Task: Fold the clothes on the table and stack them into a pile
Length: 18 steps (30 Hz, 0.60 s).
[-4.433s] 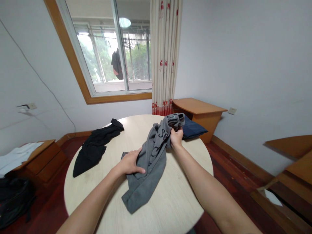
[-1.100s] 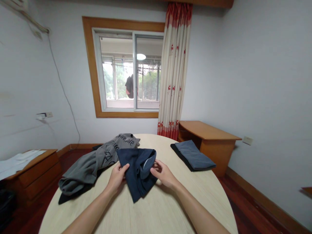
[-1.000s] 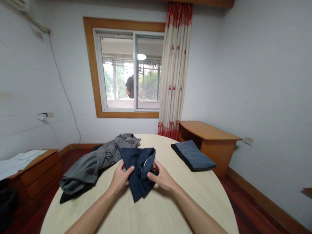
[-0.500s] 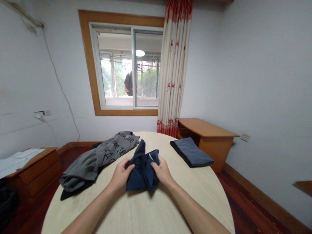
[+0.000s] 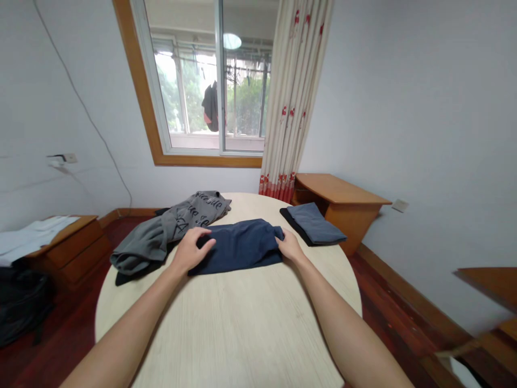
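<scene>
A navy blue garment [image 5: 242,245], its exact kind unclear, lies folded into a long strip across the table. My left hand [image 5: 193,249] rests at its left end, thumb and fingers apart, open against the cloth. At the right end, my right hand [image 5: 290,246] pinches the bunched edge between thumb and fingers. A grey garment with black lettering [image 5: 161,234] lies loosely heaped to the left, over something black. On the right sits a folded grey-blue garment [image 5: 317,223] on a folded black one [image 5: 297,229].
All the clothes lie on a round pale wooden table [image 5: 242,323]. Behind it on the right stands a wooden desk [image 5: 343,194], with a curtain [image 5: 291,108] beside the window. A drawer cabinet [image 5: 76,248] and a black bag [image 5: 24,302] are at the left.
The navy garment, bunched up between both hands before, is now spread flat in a strip. My hands have moved apart, and the left has loosened its grip. The view has tilted down.
</scene>
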Tool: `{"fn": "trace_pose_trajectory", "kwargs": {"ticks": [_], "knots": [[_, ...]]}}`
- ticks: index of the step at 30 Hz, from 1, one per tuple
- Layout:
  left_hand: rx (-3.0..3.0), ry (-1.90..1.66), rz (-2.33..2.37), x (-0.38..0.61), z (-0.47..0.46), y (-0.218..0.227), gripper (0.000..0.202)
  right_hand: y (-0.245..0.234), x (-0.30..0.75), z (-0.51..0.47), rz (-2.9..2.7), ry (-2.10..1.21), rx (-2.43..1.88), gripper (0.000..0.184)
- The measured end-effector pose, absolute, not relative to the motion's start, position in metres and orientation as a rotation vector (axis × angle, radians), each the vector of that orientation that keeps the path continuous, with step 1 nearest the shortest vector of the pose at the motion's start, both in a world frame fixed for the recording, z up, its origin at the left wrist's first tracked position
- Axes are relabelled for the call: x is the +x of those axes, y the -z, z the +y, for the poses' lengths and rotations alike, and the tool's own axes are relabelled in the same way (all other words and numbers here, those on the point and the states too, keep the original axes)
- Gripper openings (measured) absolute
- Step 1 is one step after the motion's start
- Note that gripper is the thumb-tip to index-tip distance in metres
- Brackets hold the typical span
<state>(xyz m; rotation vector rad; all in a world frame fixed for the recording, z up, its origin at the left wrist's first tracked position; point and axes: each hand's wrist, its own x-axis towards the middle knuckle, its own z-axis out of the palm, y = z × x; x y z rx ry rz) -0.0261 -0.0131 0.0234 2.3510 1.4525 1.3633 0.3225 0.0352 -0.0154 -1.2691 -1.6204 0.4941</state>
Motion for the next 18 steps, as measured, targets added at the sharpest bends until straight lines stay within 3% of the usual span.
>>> {"fn": "trace_pose_trajectory", "kwargs": {"ticks": [6,11,18], "knots": [[2.740,-0.599,1.434,0.011,-0.027,-0.004,0.076,0.020,0.320,0.031,-1.660,-0.558,-1.216,0.054],[2.753,-0.530,1.504,0.019,-0.029,-0.003,0.031,0.018,0.312,0.027,-1.717,-0.570,-1.148,0.059],[2.248,-1.047,1.389,0.005,-0.019,-0.017,0.034,0.009,0.318,0.033,-1.623,-0.509,-1.124,0.035]]}}
